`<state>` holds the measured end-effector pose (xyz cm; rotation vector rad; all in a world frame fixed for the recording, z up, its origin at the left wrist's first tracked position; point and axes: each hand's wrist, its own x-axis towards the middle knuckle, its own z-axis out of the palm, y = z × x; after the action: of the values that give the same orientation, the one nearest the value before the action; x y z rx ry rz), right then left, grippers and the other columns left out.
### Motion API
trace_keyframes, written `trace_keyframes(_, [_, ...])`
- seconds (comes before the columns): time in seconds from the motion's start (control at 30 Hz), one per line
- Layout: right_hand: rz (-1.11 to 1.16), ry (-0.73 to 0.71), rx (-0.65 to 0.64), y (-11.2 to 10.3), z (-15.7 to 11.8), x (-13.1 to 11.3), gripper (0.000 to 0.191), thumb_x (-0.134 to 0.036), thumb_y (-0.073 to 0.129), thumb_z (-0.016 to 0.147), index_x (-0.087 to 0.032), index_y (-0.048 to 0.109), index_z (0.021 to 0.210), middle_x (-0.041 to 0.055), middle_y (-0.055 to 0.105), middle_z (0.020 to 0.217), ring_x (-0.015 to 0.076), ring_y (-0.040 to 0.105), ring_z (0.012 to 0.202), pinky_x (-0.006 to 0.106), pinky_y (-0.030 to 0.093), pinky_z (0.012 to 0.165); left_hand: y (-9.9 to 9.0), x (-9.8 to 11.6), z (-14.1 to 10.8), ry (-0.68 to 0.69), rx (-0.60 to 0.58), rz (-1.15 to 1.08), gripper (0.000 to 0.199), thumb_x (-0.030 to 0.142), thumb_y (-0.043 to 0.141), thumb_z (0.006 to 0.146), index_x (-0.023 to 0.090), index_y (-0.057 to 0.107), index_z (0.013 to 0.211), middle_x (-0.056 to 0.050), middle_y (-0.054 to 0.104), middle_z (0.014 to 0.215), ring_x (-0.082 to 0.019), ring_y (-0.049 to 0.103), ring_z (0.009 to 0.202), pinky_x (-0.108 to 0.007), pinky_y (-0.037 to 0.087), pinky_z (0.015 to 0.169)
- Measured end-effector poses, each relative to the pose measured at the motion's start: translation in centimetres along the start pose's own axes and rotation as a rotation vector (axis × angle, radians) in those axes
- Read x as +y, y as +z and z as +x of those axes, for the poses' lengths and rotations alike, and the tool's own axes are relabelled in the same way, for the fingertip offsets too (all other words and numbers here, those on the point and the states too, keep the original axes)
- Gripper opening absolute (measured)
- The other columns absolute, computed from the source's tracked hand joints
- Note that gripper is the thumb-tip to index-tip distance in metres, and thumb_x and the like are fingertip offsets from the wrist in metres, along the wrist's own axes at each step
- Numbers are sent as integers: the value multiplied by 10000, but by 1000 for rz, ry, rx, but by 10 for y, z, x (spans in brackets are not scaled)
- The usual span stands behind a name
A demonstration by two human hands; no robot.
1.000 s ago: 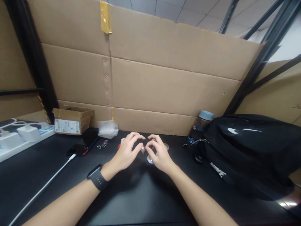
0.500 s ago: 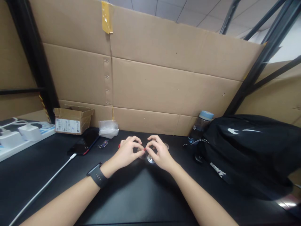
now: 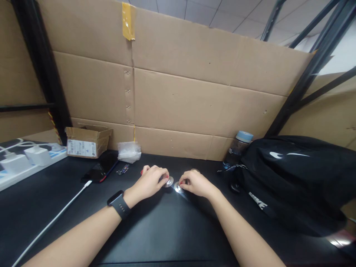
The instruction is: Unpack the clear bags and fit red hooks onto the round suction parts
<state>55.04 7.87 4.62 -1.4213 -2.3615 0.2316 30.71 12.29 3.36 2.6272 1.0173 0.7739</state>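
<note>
Thumb and fingers of my left hand (image 3: 151, 181) are closed in a pinch on a small red piece just above a shiny round disc (image 3: 169, 182). Another bit of red shows behind that hand's knuckles, mostly hidden. Close by on the right, my right hand (image 3: 196, 182) pinches a second small red piece (image 3: 181, 183) at a second shiny disc (image 3: 177, 188). Whether the red pieces are joined to the discs I cannot tell. Part of a round rim (image 3: 196, 170) shows behind my right hand.
A phone (image 3: 100, 168) with a white cable (image 3: 55, 220), a keychain (image 3: 123, 170) and a clear plastic bag (image 3: 129, 151) lie on the left. Behind them stands an open cardboard box (image 3: 87, 142). On the right are a bottle (image 3: 236, 150) and a black bag (image 3: 294, 181).
My hands were fingertip to fingertip at a red bit; now they are apart. The right hand has come down at the right disc, and the left disc shows more.
</note>
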Motion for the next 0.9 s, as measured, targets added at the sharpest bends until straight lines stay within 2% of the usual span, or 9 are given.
trace_keyframes(0.1, [79, 2, 70, 5, 3, -5, 58, -208, 677, 826, -217, 733, 815, 9, 707, 762, 143, 627, 665, 257, 440, 686, 0, 0, 1, -30, 4, -10, 134, 302, 527, 940, 267, 645, 886, 26, 726, 895, -211, 600, 931, -365, 267, 836])
trace_keyframes(0.2, [384, 98, 186, 10, 7, -8, 80, -264, 633, 871, -201, 681, 870, 27, 716, 807, 152, 667, 680, 262, 479, 666, 0, 1, 2, -88, 27, -91, 141, 322, 534, 931, 272, 658, 884, 26, 738, 902, -213, 631, 940, -353, 315, 843])
trace_keyframes(0.3, [701, 193, 286, 14, 11, -12, 150, -343, 638, 882, -197, 623, 913, 34, 715, 803, 187, 716, 748, 276, 511, 664, 0, 1, 5, -153, 70, -263, 160, 372, 544, 923, 267, 664, 917, 13, 752, 935, -197, 668, 898, -312, 392, 799])
trace_keyframes(0.4, [838, 209, 336, 16, 13, -18, 212, -377, 680, 855, -194, 602, 928, 43, 712, 849, 210, 735, 794, 280, 516, 649, -1, 0, 8, -194, 112, -373, 206, 419, 556, 911, 247, 671, 919, -7, 757, 937, -188, 680, 832, -291, 443, 754])
trace_keyframes(0.6, [937, 151, 316, 23, 14, -31, 257, -395, 708, 841, -191, 590, 943, 61, 661, 1066, 195, 737, 826, 264, 547, 632, 1, 2, 8, -189, 134, -435, 216, 422, 578, 899, 233, 680, 921, -19, 758, 940, -186, 691, 857, -275, 484, 758])
trace_keyframes(0.73, [1009, 175, 261, 27, 12, -36, 276, -430, 698, 847, -193, 579, 924, 77, 590, 1241, 185, 735, 848, 266, 587, 627, 1, 4, 7, -140, 116, -457, 188, 377, 565, 912, 235, 687, 911, -6, 758, 937, -175, 695, 870, -271, 486, 778])
trace_keyframes(0.83, [1101, 193, 208, 27, 10, -36, 294, -444, 710, 837, -213, 578, 963, 72, 580, 1258, 200, 735, 871, 288, 607, 616, 1, 4, 7, -137, 99, -445, 202, 381, 567, 908, 234, 707, 900, -7, 762, 951, -183, 697, 873, -286, 493, 788])
trace_keyframes(0.9, [1152, 206, 185, 26, 10, -36, 336, -441, 723, 826, -247, 593, 1068, 65, 597, 1242, 195, 734, 862, 303, 615, 631, 0, 3, 7, -138, 91, -441, 223, 396, 569, 904, 231, 718, 910, -18, 765, 955, -193, 699, 882, -298, 502, 802])
